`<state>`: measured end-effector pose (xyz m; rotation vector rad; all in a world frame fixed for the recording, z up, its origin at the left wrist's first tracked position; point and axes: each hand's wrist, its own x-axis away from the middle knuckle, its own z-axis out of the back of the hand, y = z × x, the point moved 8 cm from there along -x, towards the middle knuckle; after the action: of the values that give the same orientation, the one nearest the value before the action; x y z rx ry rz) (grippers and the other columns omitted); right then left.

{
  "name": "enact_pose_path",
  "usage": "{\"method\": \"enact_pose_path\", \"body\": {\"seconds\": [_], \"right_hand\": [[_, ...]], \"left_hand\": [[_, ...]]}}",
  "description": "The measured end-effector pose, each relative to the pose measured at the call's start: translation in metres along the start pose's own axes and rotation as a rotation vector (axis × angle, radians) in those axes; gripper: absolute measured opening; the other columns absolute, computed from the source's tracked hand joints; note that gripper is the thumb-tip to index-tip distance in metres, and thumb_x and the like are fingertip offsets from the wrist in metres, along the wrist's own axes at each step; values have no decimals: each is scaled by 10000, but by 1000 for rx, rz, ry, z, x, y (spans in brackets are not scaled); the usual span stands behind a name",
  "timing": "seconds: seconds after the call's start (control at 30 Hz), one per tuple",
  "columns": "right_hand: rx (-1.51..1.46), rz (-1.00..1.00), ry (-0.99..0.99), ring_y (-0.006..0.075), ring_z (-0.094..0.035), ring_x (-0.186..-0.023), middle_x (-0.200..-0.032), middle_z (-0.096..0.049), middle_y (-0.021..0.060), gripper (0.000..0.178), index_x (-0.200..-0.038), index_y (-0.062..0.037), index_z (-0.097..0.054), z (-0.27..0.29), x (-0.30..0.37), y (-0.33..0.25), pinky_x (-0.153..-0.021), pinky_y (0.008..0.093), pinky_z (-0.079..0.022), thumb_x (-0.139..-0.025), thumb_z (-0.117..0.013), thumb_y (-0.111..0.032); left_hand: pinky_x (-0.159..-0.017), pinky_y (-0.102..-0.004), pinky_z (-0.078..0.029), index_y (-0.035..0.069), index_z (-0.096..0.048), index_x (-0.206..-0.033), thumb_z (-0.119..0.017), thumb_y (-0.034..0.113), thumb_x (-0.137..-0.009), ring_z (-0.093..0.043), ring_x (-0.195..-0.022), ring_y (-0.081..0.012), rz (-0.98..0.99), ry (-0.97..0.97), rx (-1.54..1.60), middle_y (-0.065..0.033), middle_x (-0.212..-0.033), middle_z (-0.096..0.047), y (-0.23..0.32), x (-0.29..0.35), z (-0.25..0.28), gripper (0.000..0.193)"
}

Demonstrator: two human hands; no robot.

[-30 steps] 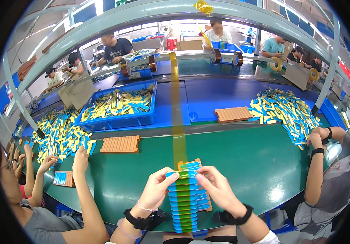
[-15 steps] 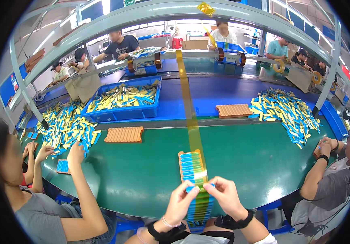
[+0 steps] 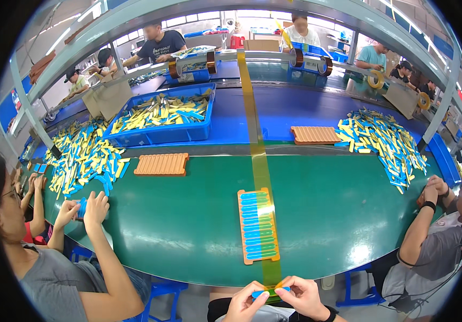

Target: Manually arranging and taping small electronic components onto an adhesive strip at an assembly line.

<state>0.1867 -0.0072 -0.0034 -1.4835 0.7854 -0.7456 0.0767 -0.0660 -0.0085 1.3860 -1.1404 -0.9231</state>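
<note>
At the table's near edge, my left hand (image 3: 246,304) and my right hand (image 3: 304,298) both pinch a small blue strip (image 3: 266,293) at the end of the amber tape (image 3: 259,169). The tape runs from the far side of the bench, over an orange grooved tray (image 3: 244,228), down to my fingers. In the tray's grooves lie several blue strips (image 3: 249,219), side by side. Tape covers their right halves, which look green through it. Whatever hangs below my hands is mostly hidden.
Two more orange trays (image 3: 161,165) (image 3: 315,135) stand farther back. Heaps of blue and yellow strips (image 3: 86,161) (image 3: 384,142) lie left and right. A blue bin (image 3: 161,137) holds more. People sit close on both sides. Tape rolls (image 3: 211,63) hang on a rail beyond.
Both my hands have moved toward my body and down, past the table edge, still pinching. The tray's whole length now shows. The person at left has brought both hands together.
</note>
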Motion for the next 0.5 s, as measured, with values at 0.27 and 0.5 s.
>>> {"method": "enact_pose_path", "body": {"seconds": [0.27, 0.5], "right_hand": [[-217, -91, 170, 63, -509, -690, -790, -587, 88, 34, -762, 28, -520, 17, 1, 8, -637, 189, -410, -785, -543, 32], [-150, -226, 202, 55, -548, -692, -786, -605, 71, 89, -850, 26, -516, 15, 2, 25, -596, 175, -440, -786, -576, 9]], "left_hand": [[-727, -322, -400, -50, -498, -990, -661, 198, -712, -488, -817, -275, -291, 274, -876, -172, -964, -478, 39, -25, 36, 406], [-740, -357, -353, -42, -470, -1109, -658, 127, -688, -445, -866, -282, -345, 234, -1086, -145, -1206, -421, 5, -50, 22, 491]]}}
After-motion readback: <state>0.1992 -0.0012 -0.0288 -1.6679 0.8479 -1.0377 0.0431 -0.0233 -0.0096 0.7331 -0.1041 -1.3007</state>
